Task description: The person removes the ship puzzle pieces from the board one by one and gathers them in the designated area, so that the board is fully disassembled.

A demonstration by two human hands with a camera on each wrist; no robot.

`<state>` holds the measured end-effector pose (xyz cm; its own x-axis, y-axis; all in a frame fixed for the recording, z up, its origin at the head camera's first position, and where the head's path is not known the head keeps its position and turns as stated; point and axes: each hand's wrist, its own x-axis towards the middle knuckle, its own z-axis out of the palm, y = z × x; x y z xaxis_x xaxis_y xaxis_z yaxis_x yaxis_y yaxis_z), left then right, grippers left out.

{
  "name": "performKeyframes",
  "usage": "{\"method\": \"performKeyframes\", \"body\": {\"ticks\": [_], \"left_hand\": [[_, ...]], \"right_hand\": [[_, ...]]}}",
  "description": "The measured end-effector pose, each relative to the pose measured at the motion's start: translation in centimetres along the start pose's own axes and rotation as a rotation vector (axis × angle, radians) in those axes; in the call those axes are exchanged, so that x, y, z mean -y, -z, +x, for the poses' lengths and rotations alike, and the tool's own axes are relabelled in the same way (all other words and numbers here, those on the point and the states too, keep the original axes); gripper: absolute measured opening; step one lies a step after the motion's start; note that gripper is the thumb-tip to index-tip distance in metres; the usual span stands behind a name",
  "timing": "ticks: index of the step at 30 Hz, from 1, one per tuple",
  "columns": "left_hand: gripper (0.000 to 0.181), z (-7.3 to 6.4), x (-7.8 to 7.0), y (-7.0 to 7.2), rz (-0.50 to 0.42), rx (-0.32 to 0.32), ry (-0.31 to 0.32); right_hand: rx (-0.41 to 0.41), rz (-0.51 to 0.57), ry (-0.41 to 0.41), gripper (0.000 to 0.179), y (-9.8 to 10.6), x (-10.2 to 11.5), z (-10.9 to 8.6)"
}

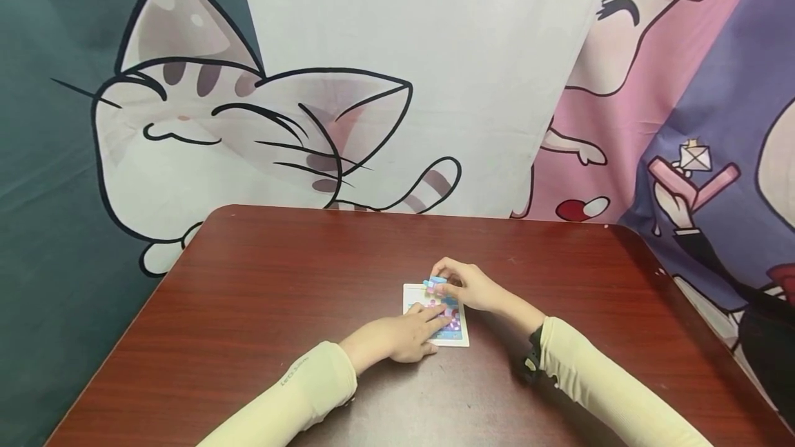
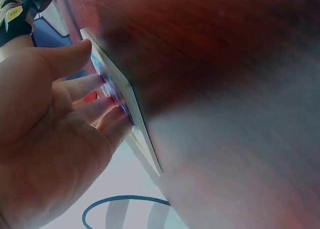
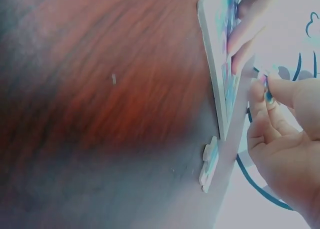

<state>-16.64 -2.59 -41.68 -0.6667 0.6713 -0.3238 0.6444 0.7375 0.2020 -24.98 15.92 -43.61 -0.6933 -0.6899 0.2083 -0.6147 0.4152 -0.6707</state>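
A small jigsaw puzzle in a white frame (image 1: 461, 339), printed in blue, pink and purple, lies flat on the table. My left hand (image 1: 410, 336) rests on it with fingers extended over its lower middle part; in the left wrist view the fingertips touch the printed surface. Above the puzzle's far end, my right hand (image 1: 473, 287) pinches a small colourful puzzle piece (image 3: 268, 93) between thumb and fingertips. Another loose piece (image 3: 209, 164) lies on the table just past the frame's end in the right wrist view. The fingers cover part of the picture.
The puzzle lies on a dark reddish-brown wooden table (image 1: 279, 274). Behind the table's far edge hangs a cloth backdrop (image 1: 472, 74) with cartoon cats and figures. A dark band (image 1: 534, 354) sits at the right wrist.
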Motion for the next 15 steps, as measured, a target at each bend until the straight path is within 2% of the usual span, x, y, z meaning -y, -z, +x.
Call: {"method": "performKeyframes", "body": {"ticks": [7, 13, 15], "left_hand": [[0.061, 0.1, -0.1, -0.1, -0.053, -0.021, -0.002], [0.062, 0.0, 0.0, -0.2, -0.048, -0.019, -0.004], [0.062, -0.1, 0.0, -0.2, -0.047, -0.028, -0.014]], "right_hand": [[-0.011, -0.028, -0.012, 0.019, 0.7, 0.0, -0.4], [-0.013, -0.087, 0.066, 0.020, 1.3, 0.0, -1.3], [0.005, -0.093, 0.062, 0.020, 1.6, 0.2, -1.7]]}}
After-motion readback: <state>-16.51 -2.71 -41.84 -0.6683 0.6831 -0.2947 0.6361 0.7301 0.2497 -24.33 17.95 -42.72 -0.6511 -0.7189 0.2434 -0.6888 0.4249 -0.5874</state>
